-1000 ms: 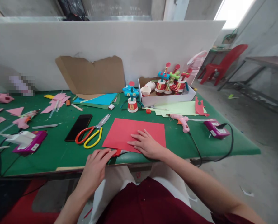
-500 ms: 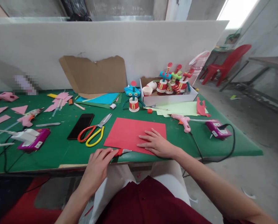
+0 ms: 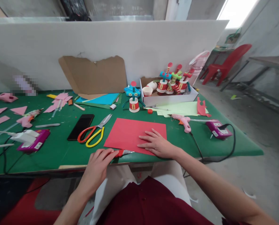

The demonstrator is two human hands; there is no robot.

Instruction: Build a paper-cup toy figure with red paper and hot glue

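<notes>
- The long table under a green cover (image 3: 66, 156) ran out of view at its left end; on its bare middle, nearest the person, lay the flat, four-sided sheet of plain red paper (image 3: 126, 134).
- Beyond the sheet and to its left leaned a ragged-topped brown cardboard panel (image 3: 94, 75), its lower edge partly covered by coloured papers.
- Beyond the sheet and to its right stood a shallow white cardboard box (image 3: 169, 100); its front wall hid the feet of small cup-bodied toys (image 3: 162, 86), which overlapped one another.
- The sheet itself looked smooth and uncreased, set at a slight slant, its near right part covered by a hand.
- The right hand (image 3: 156, 144) pressed there palm down, fingers loosely spread and pointing left and away, gripping nothing; its palm was hidden and its upper sleeve cut off.
- The left hand (image 3: 100, 157), just off the sheet's near left corner, kept its back upward, fingers curled and closed round a small cutter with a red handle and thin pale blade (image 3: 121, 152).
- Most of that handle was hidden in the fist. The blade lay along the sheet's near edge; whether it touched the paper could not be made out.
</notes>
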